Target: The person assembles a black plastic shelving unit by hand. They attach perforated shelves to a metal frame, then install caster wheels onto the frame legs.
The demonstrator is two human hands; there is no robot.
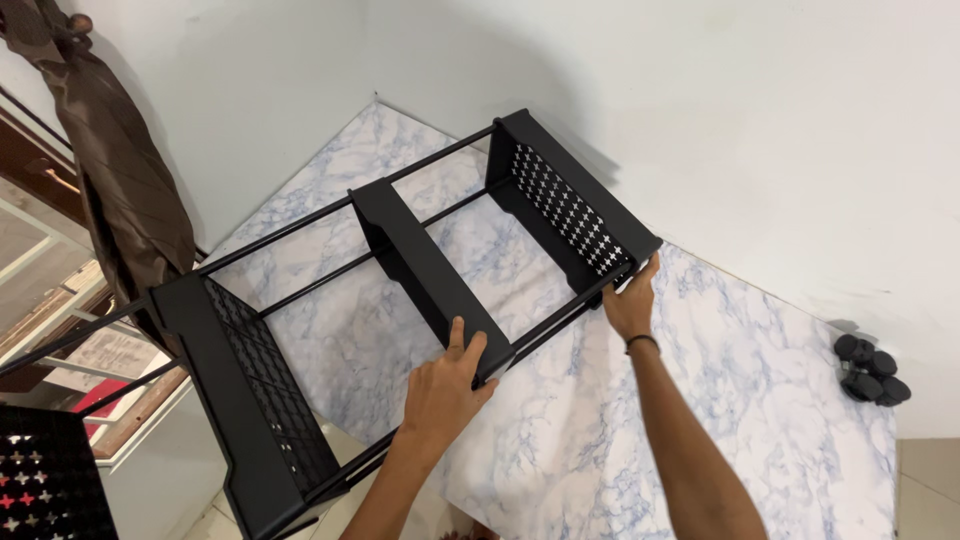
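Brown curtain (120,170), black caster wheels (870,372)

Both hands, left hand (445,385) and right hand (630,300), on black rack (430,270) over marbled floor (760,400).

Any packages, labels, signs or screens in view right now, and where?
Printed paper sheet: far left, behind the black metal rack frame; pale rectangle, lying tilted; print too small to make out.
Packages, screens, signs: none in view.
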